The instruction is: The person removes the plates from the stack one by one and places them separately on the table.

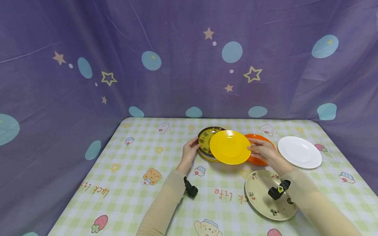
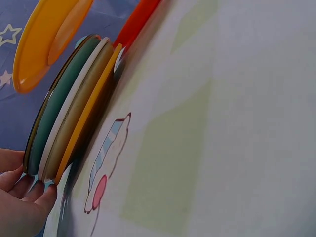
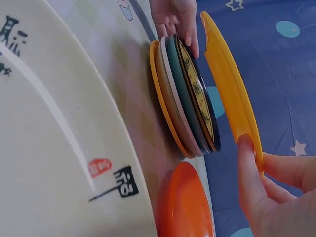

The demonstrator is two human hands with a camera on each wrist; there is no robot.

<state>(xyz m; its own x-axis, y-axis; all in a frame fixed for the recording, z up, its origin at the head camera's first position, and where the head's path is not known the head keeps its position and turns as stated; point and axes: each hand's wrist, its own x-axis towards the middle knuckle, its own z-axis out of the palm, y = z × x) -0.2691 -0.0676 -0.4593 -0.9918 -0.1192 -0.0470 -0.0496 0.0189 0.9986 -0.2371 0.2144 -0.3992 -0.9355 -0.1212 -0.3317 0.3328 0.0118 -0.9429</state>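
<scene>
Purple cloth (image 1: 183, 98) backs the checked tabletop (image 1: 118, 203), near whose far edge the right hand (image 1: 264, 153) pinches one side of a yellow plate (image 1: 230, 147) above a plate stack (image 1: 205, 139) the left hand (image 1: 189, 154) touches with loosely extended fingers (image 2: 45, 197), a lopsided hold that could let the plate tip.

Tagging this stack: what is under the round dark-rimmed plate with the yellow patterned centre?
Under the dark-rimmed plate, edges show of a teal plate, a white plate, a tan plate and a yellow-orange plate; their upper faces are covered.
</scene>
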